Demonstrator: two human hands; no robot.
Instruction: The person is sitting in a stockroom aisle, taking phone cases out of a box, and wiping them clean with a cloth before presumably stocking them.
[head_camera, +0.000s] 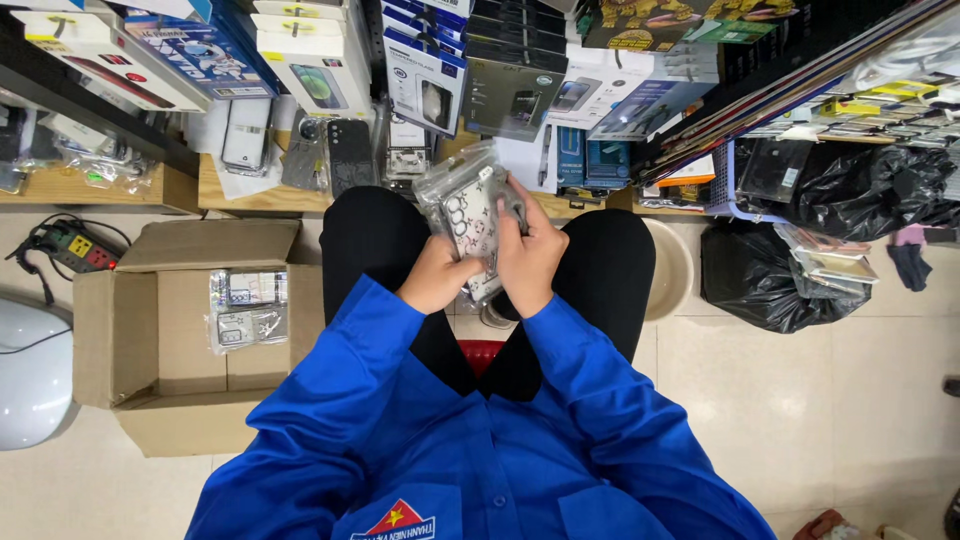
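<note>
A: Over the lap, in the head view, where does the white patterned phone case in its clear plastic sleeve (472, 225) sit?

B: Between both hands, above the black-trousered knees. Its long axis runs up and away from the body, tilted slightly left.

A: And the grips?

B: The left hand (437, 277) clasps the lower left edge; the right hand (530, 255) wraps the right side, fingers closed on it, reaching higher up.

A: Nearby?

B: The open brown cardboard box (120, 330) lies well apart, leftward.

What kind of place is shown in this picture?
Probably a small phone accessory shop or its stockroom. Boxed accessories crowd the shelves, packed cases lie in a cardboard box, and both hands hold a bagged phone case.
</note>
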